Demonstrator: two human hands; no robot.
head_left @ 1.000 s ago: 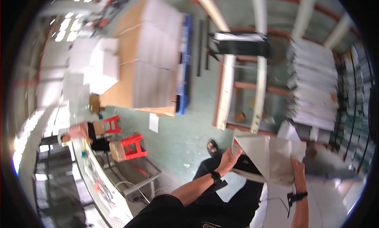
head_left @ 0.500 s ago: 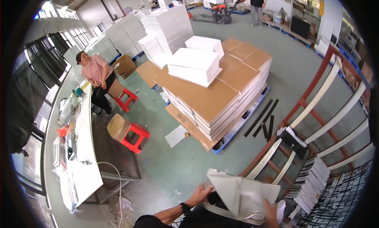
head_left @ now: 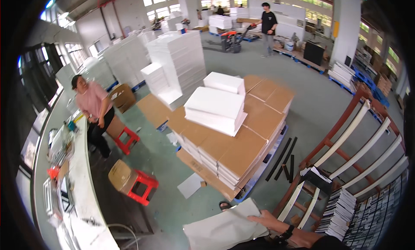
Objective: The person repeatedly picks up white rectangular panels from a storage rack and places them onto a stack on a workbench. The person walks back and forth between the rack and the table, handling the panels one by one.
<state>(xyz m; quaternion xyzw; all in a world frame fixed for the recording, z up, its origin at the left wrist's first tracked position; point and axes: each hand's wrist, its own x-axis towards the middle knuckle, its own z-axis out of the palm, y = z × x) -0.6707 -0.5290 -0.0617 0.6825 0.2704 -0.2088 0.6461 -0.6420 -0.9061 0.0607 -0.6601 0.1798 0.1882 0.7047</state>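
Off-white sheet (head_left: 218,229) clamped in right hand (head_left: 266,220), beside palletised stock

1. Off-white sheet, one, large, lightly creased. Located low in front of the body, above the floor. Clamped at its right edge, fingers (head_left: 256,218) laid over the upper face; spread so, probably, to support the sheet without crumpling it. Black wristband (head_left: 285,233) behind the grip. Left hand: out of view; cannot tell whether open or closed.

2. Cardboard-topped stack (head_left: 207,139), banded, just beyond. Raised on blue pallet (head_left: 244,193), presumably to keep clear of the floor; board likely added as a shield against the bands. White paper blocks (head_left: 214,107) on top, likely set there for a flat, raised surface.

3. Black strips (head_left: 279,159), flat on the floor near the pallet, perhaps laid aside.

4. Red-framed rack (head_left: 346,135), pale-slatted, at right. Black flat item (head_left: 317,181) across the slats; kind unclear. White bundles (head_left: 337,213) close by, piled in rows, seemingly to save room.

5. Table (head_left: 80,163) along the windows, probably for light. Red stool (head_left: 145,187) alongside, seat covered with cardboard, perhaps as padding. Seated co-worker (head_left: 93,100) in pink, beside the table.

6. Pallet jack (head_left: 231,42), far back; handle within reach of standing co-worker (head_left: 268,27) in black.
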